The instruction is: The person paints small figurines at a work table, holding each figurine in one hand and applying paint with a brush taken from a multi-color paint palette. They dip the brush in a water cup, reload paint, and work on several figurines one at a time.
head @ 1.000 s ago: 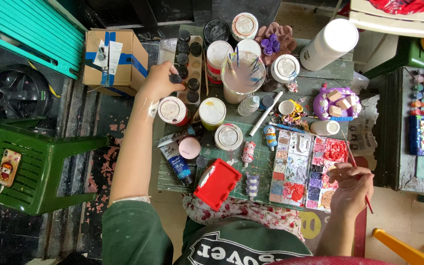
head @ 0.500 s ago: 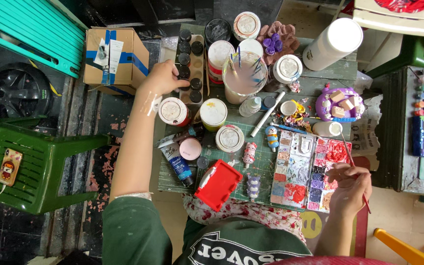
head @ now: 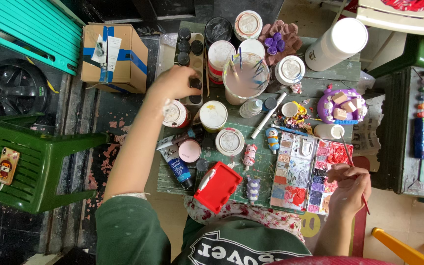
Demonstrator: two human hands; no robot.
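Left hand [head: 175,82] stretched across the tabletop [head: 320,86], fingers pinching a small dark-capped paint bottle [head: 194,84] in the tray [head: 198,100] of like bottles. Likely light, rigid, smooth; best taken around the cap or neck. Right hand [head: 349,189] closed on a thin red-handled brush [head: 352,162] over the paint palette [head: 305,174].

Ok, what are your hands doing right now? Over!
Left hand pinching a small dark paint bottle in the tray. Right hand holding a thin brush over the paint palette. Jars crowd the tray.
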